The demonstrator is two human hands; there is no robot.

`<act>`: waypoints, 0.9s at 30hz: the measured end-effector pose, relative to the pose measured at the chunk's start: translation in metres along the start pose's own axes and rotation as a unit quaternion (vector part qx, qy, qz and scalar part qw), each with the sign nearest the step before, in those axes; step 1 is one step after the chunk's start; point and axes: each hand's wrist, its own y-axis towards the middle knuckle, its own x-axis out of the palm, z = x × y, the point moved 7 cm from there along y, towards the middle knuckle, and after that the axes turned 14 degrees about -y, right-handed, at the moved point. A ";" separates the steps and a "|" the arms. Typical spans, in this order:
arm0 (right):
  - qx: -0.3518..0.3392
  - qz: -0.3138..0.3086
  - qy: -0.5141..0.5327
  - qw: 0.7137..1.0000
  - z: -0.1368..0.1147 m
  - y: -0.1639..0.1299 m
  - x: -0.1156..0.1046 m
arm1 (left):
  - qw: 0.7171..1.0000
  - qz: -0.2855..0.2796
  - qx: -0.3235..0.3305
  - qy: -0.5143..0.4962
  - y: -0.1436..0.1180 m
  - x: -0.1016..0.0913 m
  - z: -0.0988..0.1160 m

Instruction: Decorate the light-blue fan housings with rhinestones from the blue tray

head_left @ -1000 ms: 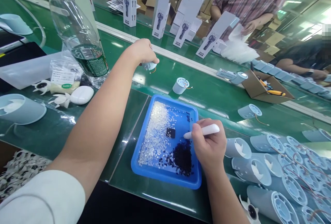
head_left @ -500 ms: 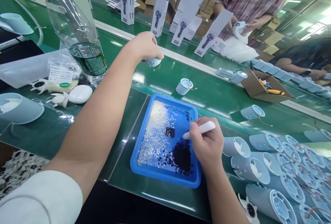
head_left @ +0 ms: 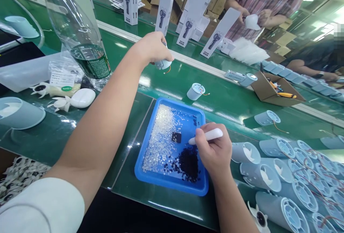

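My left hand [head_left: 149,49] reaches out over the green belt [head_left: 228,100] and grips a small pale blue fan housing [head_left: 164,64] with an orange wire hanging from it. My right hand [head_left: 213,152] holds a white pen-shaped tool [head_left: 205,136] with its tip over the blue tray [head_left: 172,182]. The tray carries many tiny clear washers on its left, a heap of tiny black ones at the front right and a small black square pad [head_left: 176,137]. Another pale blue housing [head_left: 195,91] lies on the belt just beyond the tray.
Several pale blue housings [head_left: 282,179] are piled at the right. A clear plastic bottle [head_left: 77,36] stands at the left, with white fan blades [head_left: 60,103] near it. White product boxes [head_left: 163,9] stand beyond the belt. A person in a plaid shirt [head_left: 255,0] works opposite. A cardboard box [head_left: 271,93] holds tools.
My left hand has lifted the pale blue housing and moved it slightly right. The housings on the belt have drifted to the right. My right hand has barely shifted over the tray.
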 end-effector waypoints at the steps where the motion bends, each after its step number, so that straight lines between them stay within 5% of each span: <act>1: 0.003 -0.002 0.004 1.000 0.001 0.000 0.000 | 1.000 0.003 0.003 0.001 -0.001 0.000 0.001; 16: -0.014 -0.004 -0.048 0.999 -0.004 0.000 0.001 | 0.999 0.006 0.018 -0.048 -0.001 0.000 0.005; 19: -0.035 0.020 0.008 0.999 -0.013 0.000 -0.004 | 0.998 0.004 0.024 -0.055 -0.005 0.000 0.007; 27: -0.083 -0.096 0.131 0.983 -0.036 -0.009 0.012 | 0.996 0.009 0.056 -0.074 -0.012 -0.001 0.016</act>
